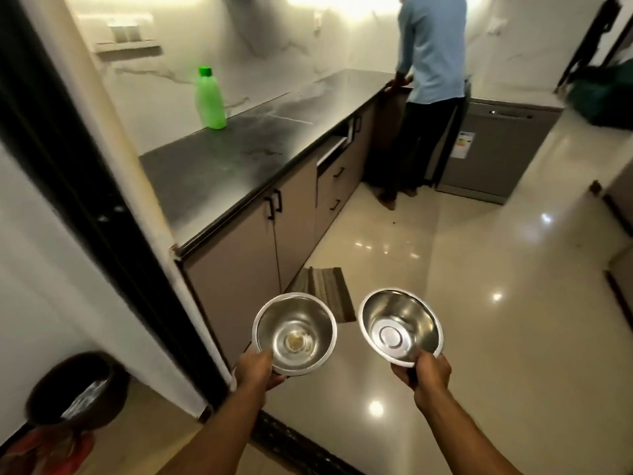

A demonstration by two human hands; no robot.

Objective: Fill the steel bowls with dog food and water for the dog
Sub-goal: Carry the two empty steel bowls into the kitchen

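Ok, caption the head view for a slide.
Left hand and right hand each carry a steel bowl into the kitchen.

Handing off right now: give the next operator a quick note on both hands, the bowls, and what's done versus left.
Left hand: holds the left steel bowl by its near rim; only a small residue at the bottom.
Right hand: holds the right steel bowl by its near rim; empty.
Green bottle stands on the dark counter ahead-left.
Done: both bowls picked up.
Left: fill one with dog food, one with water.
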